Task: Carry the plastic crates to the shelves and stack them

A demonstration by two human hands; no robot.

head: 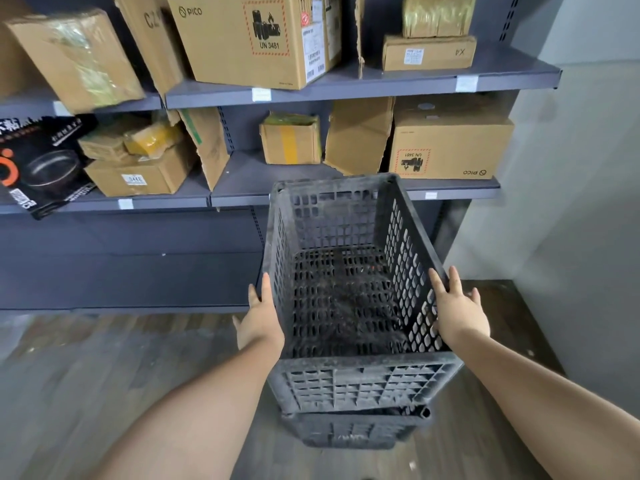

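Note:
A dark grey perforated plastic crate [349,271] sits tilted on top of a second crate [353,427] of the same kind, which stands on the wooden floor. My left hand [259,320] presses flat against the top crate's left wall, fingers extended. My right hand [457,306] lies on its right rim and wall, fingers spread. The top crate is empty and its far end points toward the grey metal shelves [363,84].
Cardboard boxes [249,39] fill the upper two shelf levels. The lowest shelf board [131,282] to the left of the crates carries nothing. A white wall [571,202] closes the right side. A black printed carton [38,161] sticks out at left.

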